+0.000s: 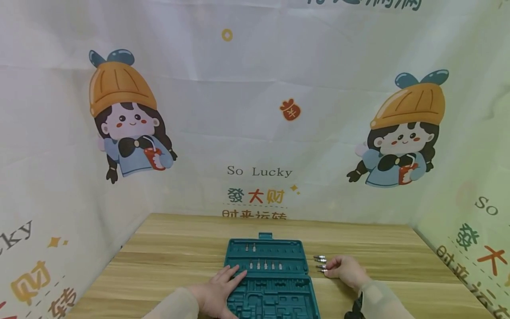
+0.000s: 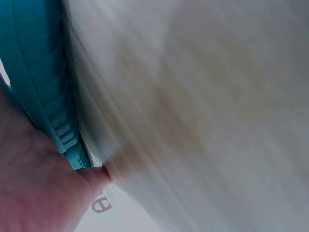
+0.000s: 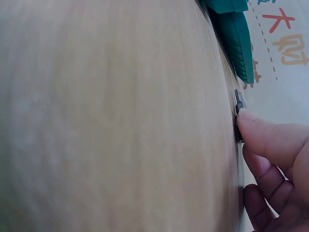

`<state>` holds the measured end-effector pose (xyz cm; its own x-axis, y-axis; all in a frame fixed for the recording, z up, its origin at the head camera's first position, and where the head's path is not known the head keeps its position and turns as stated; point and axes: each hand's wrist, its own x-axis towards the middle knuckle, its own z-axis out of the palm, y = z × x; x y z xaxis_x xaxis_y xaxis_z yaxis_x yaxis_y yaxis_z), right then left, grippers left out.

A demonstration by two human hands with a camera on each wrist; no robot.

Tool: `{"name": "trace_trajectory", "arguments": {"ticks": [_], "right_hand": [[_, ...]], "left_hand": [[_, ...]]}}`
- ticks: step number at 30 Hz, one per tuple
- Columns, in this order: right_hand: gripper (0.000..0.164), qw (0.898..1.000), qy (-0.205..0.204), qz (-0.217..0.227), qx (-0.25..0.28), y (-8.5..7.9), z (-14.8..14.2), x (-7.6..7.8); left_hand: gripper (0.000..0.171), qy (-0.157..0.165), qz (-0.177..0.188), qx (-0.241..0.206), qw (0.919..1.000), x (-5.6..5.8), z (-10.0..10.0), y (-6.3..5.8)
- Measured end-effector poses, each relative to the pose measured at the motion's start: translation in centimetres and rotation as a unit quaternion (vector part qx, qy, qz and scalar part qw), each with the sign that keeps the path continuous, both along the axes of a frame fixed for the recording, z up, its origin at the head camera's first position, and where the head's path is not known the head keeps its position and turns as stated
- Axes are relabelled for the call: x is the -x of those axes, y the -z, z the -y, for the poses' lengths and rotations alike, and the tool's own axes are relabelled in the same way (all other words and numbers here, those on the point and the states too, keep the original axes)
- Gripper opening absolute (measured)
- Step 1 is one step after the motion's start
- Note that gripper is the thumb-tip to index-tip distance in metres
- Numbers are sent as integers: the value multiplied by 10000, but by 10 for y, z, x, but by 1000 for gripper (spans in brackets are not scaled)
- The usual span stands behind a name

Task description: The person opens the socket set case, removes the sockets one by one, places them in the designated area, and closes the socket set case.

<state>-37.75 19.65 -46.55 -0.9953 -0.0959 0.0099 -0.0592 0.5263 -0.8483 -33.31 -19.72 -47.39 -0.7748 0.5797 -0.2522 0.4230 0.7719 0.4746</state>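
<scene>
A teal plastic tool case (image 1: 275,280) lies unfolded on the table, with small metal bit sockets (image 1: 265,265) standing in two rows of its far half. My left hand (image 1: 217,292) rests on the case's left side, fingers spread over the edge; in the left wrist view the palm and thumb lie along the ribbed teal side. To the right of the case, several metal bit sockets (image 1: 319,258) lie in a small group on the wood. There my right hand (image 1: 347,271) pinches one bit socket (image 3: 239,100) between thumb and fingers, low over the tabletop.
The near half of the case (image 1: 271,299) has moulded recesses of various shapes. A latch (image 1: 265,235) sticks out at its far edge. Around the wooden table (image 1: 179,248) hangs a printed cloth (image 1: 255,124) on the back and both sides.
</scene>
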Motion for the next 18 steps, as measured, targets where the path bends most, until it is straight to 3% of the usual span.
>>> {"name": "trace_trajectory", "arguments": {"ticks": [6,11,14,18], "right_hand": [[17,9998,40,74,153,-2,0,0],[16,9997,-133,188,118,-16,10,1],[16,9992,-307,225,148,-26,23,3],[17,9984,-478,73,283,-36,45,7]], "left_hand": [[103,70,50,100,9999,0,-2,-4],[102,79,113,237,9996,-2,-3,-9],[101,61,144,229,9996,-1,-2,-6],[102,72,77,158,9998,8,1,8]]}}
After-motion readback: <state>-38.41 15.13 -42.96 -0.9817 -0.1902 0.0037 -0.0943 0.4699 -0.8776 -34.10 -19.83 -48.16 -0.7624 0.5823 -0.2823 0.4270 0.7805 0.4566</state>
